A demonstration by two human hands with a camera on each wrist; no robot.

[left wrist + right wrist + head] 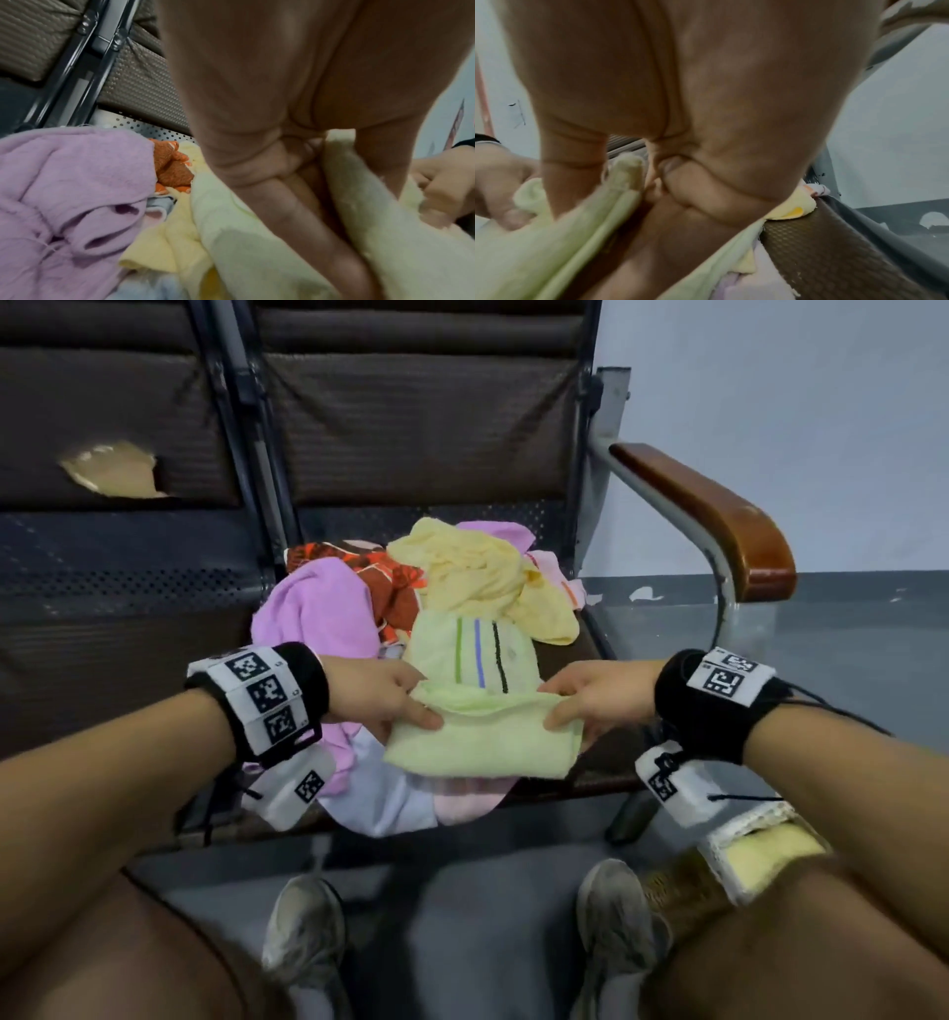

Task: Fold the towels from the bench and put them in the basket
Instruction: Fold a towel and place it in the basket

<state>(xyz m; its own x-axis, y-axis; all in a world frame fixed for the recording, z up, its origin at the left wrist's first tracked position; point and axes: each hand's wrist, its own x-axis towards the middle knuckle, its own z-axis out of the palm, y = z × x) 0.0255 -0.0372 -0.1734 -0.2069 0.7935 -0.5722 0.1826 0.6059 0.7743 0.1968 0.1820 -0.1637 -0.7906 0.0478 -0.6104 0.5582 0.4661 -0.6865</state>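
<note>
A pale green towel (477, 737) with green, blue and black stripes is held over the bench seat, its near part doubled into a fold. My left hand (411, 711) pinches its left edge, thumb on top and fingers beneath. My right hand (565, 711) pinches the right edge the same way. The left wrist view shows the green towel (257, 253) wrapped around my fingers, and the right wrist view shows its layers (552, 243) between thumb and fingers. A woven basket (678, 886) with a white lace lining sits on the floor at lower right, a yellow towel (765, 855) inside.
Behind the held towel lies a heap on the bench seat (575, 654): a yellow towel (477, 577), a purple one (318, 608), a red patterned one (385, 577) and pale ones (380, 793) at the front edge. A wooden armrest (719, 516) stands right. My shoes (303, 932) are below.
</note>
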